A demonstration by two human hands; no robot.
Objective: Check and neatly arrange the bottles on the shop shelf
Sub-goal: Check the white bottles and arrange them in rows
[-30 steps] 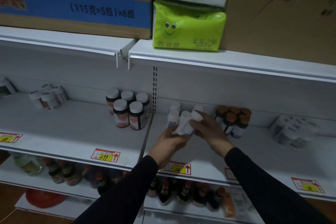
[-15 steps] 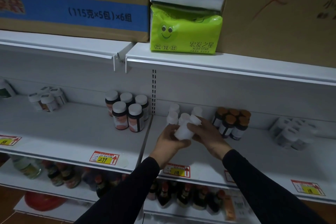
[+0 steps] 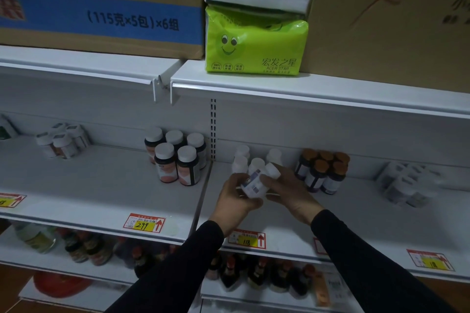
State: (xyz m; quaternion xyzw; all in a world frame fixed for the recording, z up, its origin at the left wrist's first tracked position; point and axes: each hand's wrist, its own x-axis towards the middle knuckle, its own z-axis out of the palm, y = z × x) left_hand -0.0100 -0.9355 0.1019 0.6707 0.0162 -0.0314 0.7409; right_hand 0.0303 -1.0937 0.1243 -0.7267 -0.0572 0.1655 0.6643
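White plastic bottle [image 3: 256, 181] held in both hands, tilted, cap end up and to the right, barcode label facing the camera. Left hand [image 3: 235, 201] cups it from below and the left, fingers curled around the base. Right hand [image 3: 287, 192] grips the upper side, thumb across the body just below the cap. Both arms in black sleeves [image 3: 376, 262].

Bottle sits above the front part of the middle shelf [image 3: 356, 216], right bay, clear of the shelf surface. Just behind it: four more white bottles [image 3: 241, 157] standing upright in a loose cluster near the back wall. Right of those, a tight group of dark bottles with orange caps [image 3: 321, 170], upright. Further right, a blurred cluster of white containers [image 3: 404, 185]; can't read detail.

Left bay: five dark bottles with white caps [image 3: 175, 157], upright, three at the back, two in front. Another small group of white-capped jars [image 3: 62, 140] well to the left.

Price tags on the shelf edge: "299" tag [image 3: 145, 222] on the left bay, "118" tag [image 3: 246, 239] below the left wrist.

Top shelf: green tissue pack with a smiley face [image 3: 255, 48], a white-and-blue printed pack stacked on it, a cardboard box [image 3: 101, 2] at the left. Lower shelf holds dark sauce bottles [image 3: 254, 272], blurred.
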